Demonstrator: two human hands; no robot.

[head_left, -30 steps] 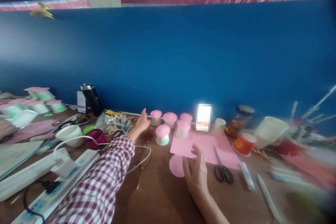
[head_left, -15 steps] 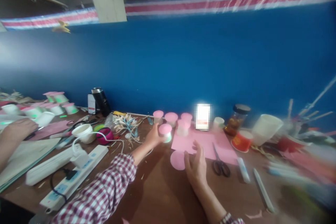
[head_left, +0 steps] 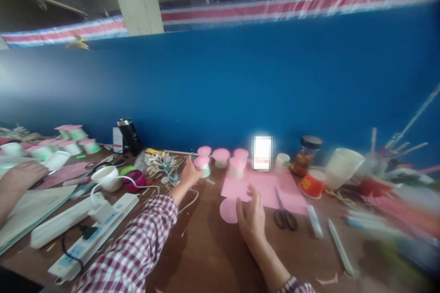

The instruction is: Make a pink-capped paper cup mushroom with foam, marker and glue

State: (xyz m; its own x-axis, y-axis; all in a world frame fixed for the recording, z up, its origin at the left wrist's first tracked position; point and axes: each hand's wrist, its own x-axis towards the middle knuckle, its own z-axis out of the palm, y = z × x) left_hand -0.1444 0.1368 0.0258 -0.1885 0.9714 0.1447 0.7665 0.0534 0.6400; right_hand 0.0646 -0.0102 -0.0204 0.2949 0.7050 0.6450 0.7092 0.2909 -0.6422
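My left hand [head_left: 191, 174] is closed on a small paper cup with a pink disc on top [head_left: 202, 163], beside a row of similar cups. Other pink-topped cups [head_left: 220, 156] stand just to its right, some on a pink paper sheet [head_left: 264, 187]. My right hand [head_left: 252, 215] is over the table with fingers apart and bent, holding nothing. A pink paper circle [head_left: 228, 210] lies beside its fingers, partly covered by them. Scissors [head_left: 285, 217] lie to the right of that hand, their blades on the sheet.
Power strips [head_left: 92, 238], a white cup [head_left: 106, 178] and a black flask [head_left: 129, 136] are on the left. Another person's hand [head_left: 27, 176] is at far left near more pink-topped cups. A glue stick [head_left: 314, 220], a jar [head_left: 306, 155] and a red cup [head_left: 312, 184] stand or lie right.
My left hand has moved the pink-topped cup left and back, up to the row of cups. My right hand stays by the pink circle. The view has shifted slightly.
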